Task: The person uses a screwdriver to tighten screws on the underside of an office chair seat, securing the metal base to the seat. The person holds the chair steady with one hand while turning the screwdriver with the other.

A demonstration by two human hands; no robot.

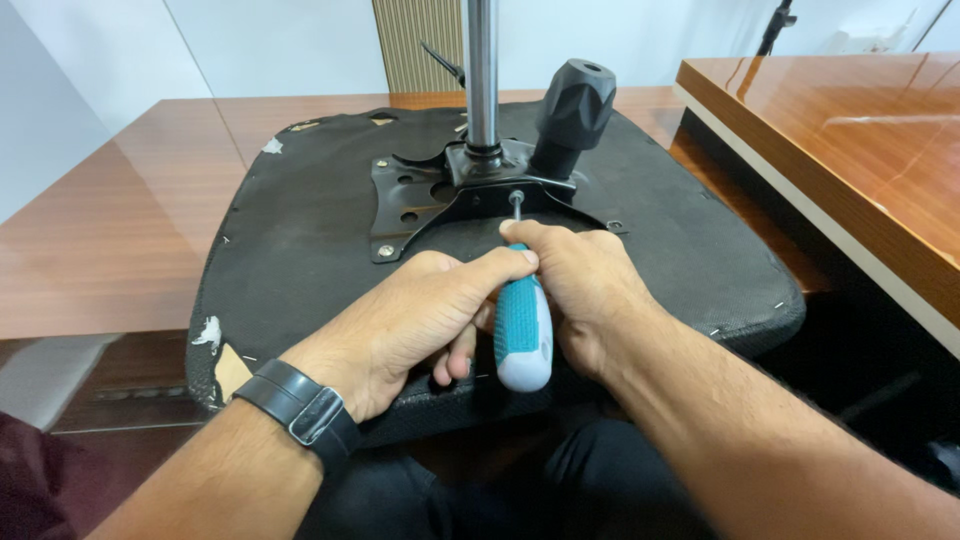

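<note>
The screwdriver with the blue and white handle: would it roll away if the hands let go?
Probably. The screwdriver has a rounded handle, so it looks apt to roll on the sloping chair seat. It seems stiff and light. For now the left hand and right hand both clasp it.

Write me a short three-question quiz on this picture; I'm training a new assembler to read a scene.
1. True or false: both hands, the left hand and the right hand, grip the screwdriver.
2. What colour is the screwdriver's handle: A red, B teal and white, C yellow?
3. What does the screwdriver tip meet on the metal plate of the upturned chair seat?

Key: 1 true. 2 B. 3 a screw, just in front of the chrome column.
</note>
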